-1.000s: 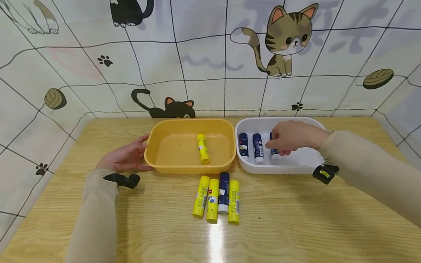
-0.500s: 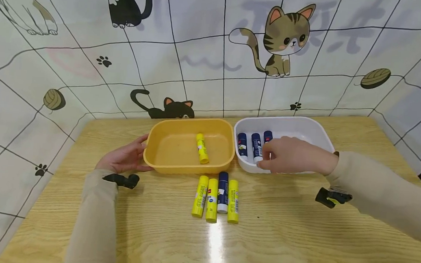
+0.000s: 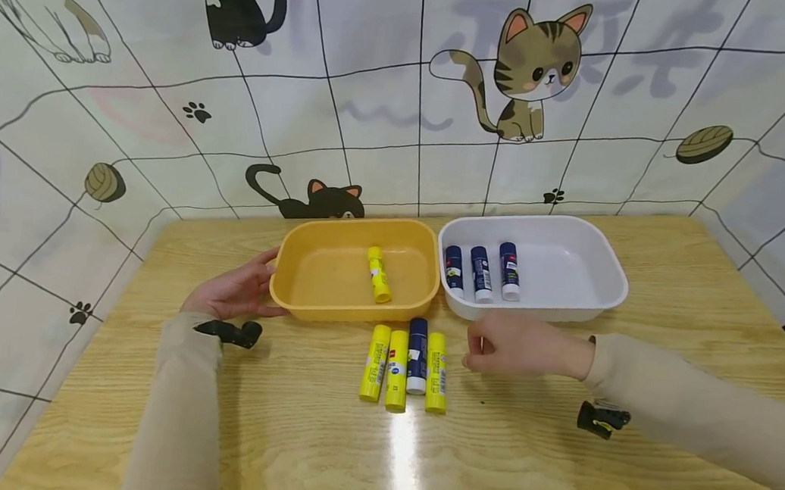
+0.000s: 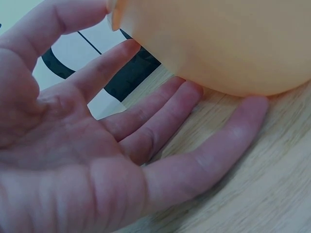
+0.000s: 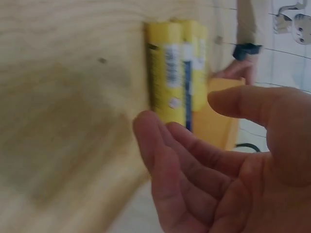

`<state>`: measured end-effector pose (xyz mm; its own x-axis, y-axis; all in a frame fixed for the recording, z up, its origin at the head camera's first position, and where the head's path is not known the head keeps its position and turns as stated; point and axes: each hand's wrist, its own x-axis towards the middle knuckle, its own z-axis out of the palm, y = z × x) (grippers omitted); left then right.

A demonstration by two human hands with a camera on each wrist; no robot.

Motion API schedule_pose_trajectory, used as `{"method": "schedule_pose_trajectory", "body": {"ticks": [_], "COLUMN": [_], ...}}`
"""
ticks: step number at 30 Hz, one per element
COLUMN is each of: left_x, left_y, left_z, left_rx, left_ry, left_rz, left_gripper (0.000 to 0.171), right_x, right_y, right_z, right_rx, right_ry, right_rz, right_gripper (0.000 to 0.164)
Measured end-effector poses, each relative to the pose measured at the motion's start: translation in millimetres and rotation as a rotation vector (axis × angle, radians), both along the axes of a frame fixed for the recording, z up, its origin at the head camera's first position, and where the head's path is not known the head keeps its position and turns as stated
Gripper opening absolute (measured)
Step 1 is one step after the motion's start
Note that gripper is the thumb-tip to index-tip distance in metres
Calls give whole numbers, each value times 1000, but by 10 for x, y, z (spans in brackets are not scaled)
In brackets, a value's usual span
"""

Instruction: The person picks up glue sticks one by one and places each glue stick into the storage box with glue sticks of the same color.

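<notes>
Plainly, yellow glue sticks (image 3: 437,373) bear dark print; right grip (image 3: 518,345) parted, empty; left grip (image 3: 235,291), spread, touches basin (image 3: 322,274).

ylw glue stks (image 3: 436,373): 4 tot, 3 on wood tbl (image 3: 297,436) + 1 in ylw bin (image 3: 318,274) | navy glue stks (image 3: 417,357): 4 tot, 1 on tbl + 3 in wht bin (image 3: 568,269) | bins: 2 | L hand (image 3: 235,291) + R hand (image 3: 522,345): 2 | blk wrist cams (image 3: 603,420): 2 | wall-print yarn balls (image 3: 704,144): 2 | paw prints (image 3: 197,112): 3

The tub (image 3: 322,274) is amber, tray (image 3: 565,265) white, glue sticks (image 3: 436,373) yellow or navy, wall (image 3: 379,39) cat-patterned.
</notes>
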<state>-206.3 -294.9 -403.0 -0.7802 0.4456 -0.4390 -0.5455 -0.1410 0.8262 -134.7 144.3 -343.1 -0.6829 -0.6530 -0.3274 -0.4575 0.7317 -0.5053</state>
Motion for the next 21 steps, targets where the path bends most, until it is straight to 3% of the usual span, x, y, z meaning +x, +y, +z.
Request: {"method": "schedule_pose_trajectory", "body": {"ticks": [6, 12, 21], "left_x": [4, 4, 2], "left_y": [11, -15, -14], "left_z": [17, 4, -36], "left_rx": [3, 7, 26], "left_ry": [-8, -8, -1], "left_rz": [1, 8, -12], "left_gripper": [58, 58, 58], "right_x": [54, 73, 106], "right_y": [-60, -164, -319], "right_z": [-269, -377, -511], "right_rx": [-55, -109, -124], "right_ry": [-60, -90, -239], "right_rz": [-71, -133, -302], "right_gripper": [18, 24, 35]}}
